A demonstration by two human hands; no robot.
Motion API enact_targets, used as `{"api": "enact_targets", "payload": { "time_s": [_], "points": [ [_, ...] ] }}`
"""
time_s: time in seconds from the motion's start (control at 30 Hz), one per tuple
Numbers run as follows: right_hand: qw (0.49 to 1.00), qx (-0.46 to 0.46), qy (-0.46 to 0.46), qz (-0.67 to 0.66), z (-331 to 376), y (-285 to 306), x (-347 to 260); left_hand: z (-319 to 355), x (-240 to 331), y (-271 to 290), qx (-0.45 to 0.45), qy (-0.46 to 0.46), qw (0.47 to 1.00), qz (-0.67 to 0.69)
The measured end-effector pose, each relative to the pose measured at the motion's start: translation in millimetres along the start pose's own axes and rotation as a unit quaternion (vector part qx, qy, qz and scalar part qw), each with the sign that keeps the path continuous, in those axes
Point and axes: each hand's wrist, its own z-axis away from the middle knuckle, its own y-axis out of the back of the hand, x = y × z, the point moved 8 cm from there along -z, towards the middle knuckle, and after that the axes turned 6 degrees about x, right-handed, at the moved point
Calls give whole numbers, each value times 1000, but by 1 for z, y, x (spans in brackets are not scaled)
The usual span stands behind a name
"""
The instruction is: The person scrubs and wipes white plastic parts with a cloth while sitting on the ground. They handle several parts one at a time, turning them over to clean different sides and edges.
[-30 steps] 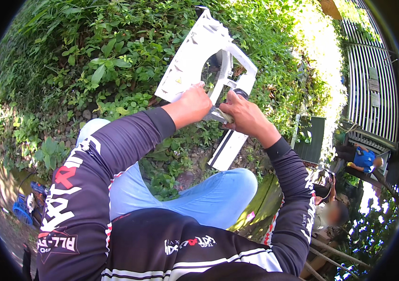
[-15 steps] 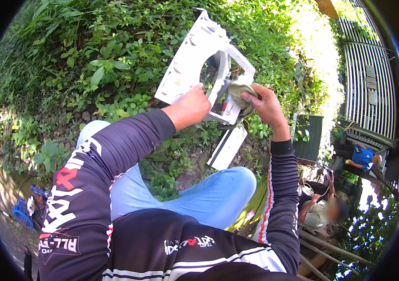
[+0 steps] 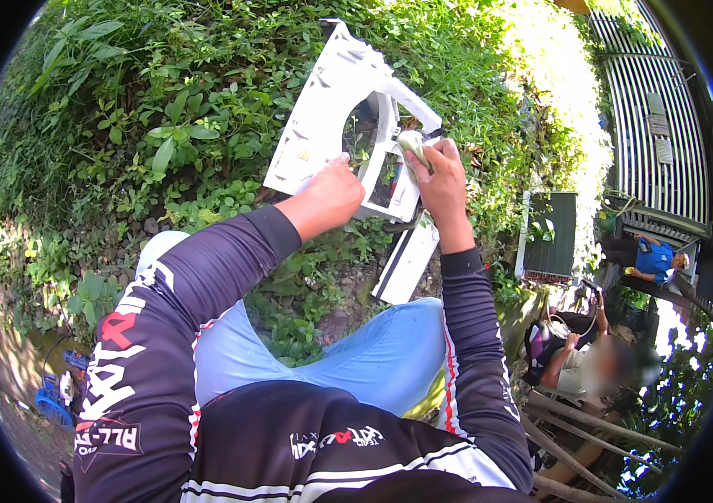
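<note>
A white moulded plastic panel with a large round opening and a squarish frame on its right side is tilted up in front of me, above the plants. My left hand is closed on the panel's near edge, just below the round opening. A greyish-green cloth, bunched up, is in my right hand, whose fingers are wrapped round it against the frame's right bar. Under the frame, a separate white strip with a dark line along it lies between my knees and the panel.
Leafy plants and small stones cover the ground. A dark finned unit stands to the right. Beyond it are a person in blue and another holding a loop of cable. A blue item is at lower left.
My right hand has moved slightly left and up with the cloth, along the frame's right side. The panel and my left hand have shifted slightly left in view.
</note>
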Motion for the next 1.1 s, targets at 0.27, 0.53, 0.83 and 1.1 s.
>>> {"api": "enact_targets", "payload": {
  "time_s": [0.27, 0.53, 0.83, 1.1],
  "points": [
    [999, 29, -24, -23, -76, -29, 24, 8, -6, -9, -5, 24, 996, -85],
    [976, 33, -115, -181, -64, -47, -1, 4, -43, 1, -331, 125, 933, 68],
    [977, 32, -80, -197, -14, -20, -71, 7, -86, 21, 90, 419, 364, 827],
    [779, 267, -328, -464, -12, 80, 15, 18, -101, 33, 224, 470, 479, 706]
  ]
}}
